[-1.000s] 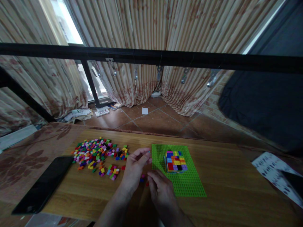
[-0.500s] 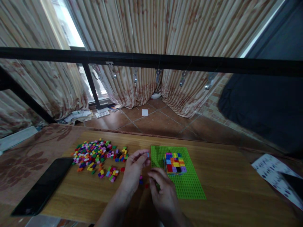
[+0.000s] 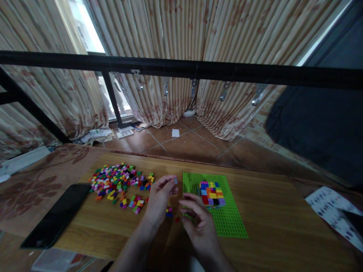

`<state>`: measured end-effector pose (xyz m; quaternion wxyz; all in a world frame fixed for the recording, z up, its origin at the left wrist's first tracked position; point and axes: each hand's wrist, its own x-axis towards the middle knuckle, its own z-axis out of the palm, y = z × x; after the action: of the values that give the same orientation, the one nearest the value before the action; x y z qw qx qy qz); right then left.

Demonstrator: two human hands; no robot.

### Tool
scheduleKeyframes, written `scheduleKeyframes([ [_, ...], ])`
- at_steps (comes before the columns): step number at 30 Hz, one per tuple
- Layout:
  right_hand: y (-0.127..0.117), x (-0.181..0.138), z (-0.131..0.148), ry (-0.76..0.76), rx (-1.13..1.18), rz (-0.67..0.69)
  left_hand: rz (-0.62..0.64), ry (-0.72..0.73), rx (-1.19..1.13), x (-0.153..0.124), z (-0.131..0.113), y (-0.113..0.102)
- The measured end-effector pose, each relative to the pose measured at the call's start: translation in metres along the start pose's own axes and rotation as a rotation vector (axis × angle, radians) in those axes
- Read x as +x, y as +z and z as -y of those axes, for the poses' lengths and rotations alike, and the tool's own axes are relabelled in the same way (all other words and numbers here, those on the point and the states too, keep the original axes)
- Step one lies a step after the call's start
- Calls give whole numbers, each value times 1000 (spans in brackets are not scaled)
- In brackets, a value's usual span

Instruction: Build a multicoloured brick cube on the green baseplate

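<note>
Between the thumb and forefinger of my left hand (image 3: 161,195) is a small light-blue toy brick (image 3: 176,181). My right hand (image 3: 197,219) hovers by the left edge of the green baseplate (image 3: 231,223), fingers curved and apart, with nothing visible in them. On the baseplate stands a square block built of many coloured bricks (image 3: 212,194), just beyond my right hand. A red brick (image 3: 177,219) lies on the wood between my hands. Close by, a few blue and pink bricks (image 3: 169,212) sit beside my left wrist.
A big heap of loose bricks (image 3: 113,179) covers the left of the wooden table (image 3: 272,211), with smaller clusters (image 3: 136,204) nearer me. A black phone-like slab (image 3: 58,215) lies at the left edge. A printed sheet (image 3: 331,211) is at the right. A black rail (image 3: 176,68) crosses beyond the table.
My right hand's fingers have spread apart and moved slightly off my left hand. The left hand keeps its pinch on the light-blue brick. The camera view has shifted a little.
</note>
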<state>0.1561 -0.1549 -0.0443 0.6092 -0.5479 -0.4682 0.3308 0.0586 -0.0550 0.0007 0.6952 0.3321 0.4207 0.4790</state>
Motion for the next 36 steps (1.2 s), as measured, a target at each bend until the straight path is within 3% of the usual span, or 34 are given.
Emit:
scheduleKeyframes([
  [6,-3,4,7,317,551,-74,-11,12,3,0,-1,0],
  [10,-9,6,9,478,752,-88,-12,21,-11,1,0,0],
  [21,-10,4,7,484,757,-51,-9,14,1,2,0,-1],
  [36,-13,7,19,607,860,-71,10,16,33,1,0,-1],
])
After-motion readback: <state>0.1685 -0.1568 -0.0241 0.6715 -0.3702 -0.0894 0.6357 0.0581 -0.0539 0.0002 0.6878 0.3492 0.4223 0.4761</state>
